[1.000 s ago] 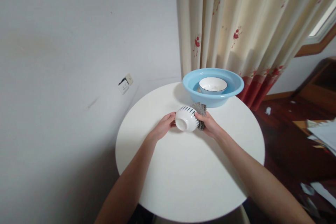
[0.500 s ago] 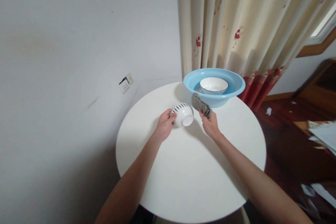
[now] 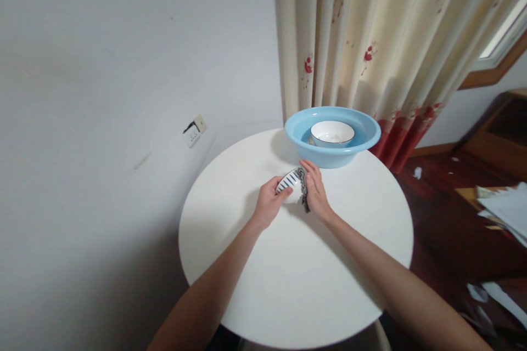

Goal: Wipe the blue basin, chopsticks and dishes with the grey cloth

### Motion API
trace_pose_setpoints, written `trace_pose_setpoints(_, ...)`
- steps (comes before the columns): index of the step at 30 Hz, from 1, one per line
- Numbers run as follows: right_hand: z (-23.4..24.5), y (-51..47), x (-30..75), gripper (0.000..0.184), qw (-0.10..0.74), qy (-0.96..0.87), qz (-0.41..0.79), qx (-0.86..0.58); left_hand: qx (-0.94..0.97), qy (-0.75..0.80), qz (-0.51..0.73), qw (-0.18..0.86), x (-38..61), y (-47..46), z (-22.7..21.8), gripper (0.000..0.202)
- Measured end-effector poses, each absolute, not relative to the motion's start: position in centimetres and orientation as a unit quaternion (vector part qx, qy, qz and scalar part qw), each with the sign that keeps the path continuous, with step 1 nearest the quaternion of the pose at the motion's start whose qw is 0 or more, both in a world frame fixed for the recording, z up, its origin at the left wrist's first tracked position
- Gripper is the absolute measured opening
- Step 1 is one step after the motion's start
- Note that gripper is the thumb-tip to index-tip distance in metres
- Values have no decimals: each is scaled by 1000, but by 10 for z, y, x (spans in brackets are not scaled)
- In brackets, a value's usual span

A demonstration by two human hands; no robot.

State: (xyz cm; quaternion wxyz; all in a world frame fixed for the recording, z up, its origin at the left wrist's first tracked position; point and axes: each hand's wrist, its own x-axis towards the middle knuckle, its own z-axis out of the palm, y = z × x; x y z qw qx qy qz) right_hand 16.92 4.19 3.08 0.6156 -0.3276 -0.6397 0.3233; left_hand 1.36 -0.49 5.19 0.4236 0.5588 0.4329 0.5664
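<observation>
My left hand (image 3: 269, 201) grips a white bowl (image 3: 293, 182) with dark stripes by its rim, the thumb lying on the outer wall. The bowl is tilted on its side above the table. Against the bowl's right side my right hand (image 3: 316, 191) presses a grey fuzzy cloth (image 3: 303, 189), with the fingers bent over it. The bowl's foot is covered by the cloth and hand. Just behind the hands stands a light blue basin (image 3: 331, 158), which holds a larger white bowl (image 3: 332, 134) with a dark rim.
The round white table (image 3: 296, 285) stands close to the wall on the left, where a power socket (image 3: 191, 135) is mounted. A floral curtain (image 3: 349, 38) hangs behind the basin. Papers (image 3: 504, 208) lie at the right, and scraps are on the dark floor.
My right hand has brought the grey cloth left and down onto the bowl; before, it was held apart from it. The bowl has turned, so its foot no longer shows.
</observation>
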Motion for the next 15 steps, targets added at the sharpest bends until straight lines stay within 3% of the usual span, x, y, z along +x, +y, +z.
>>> trace_pose_setpoints(5,31,42,169,49,590,-654,354,-314,588,435,550,403,15,-6,51,42)
trace_pose_setpoints(12,37,29,164,42,581,-723,229,-296,604,426,546,394,16,-5,52,38)
trace_pose_setpoints(15,42,27,162,39,586,-719,233,-292,614,426,542,384,16,-6,53,37)
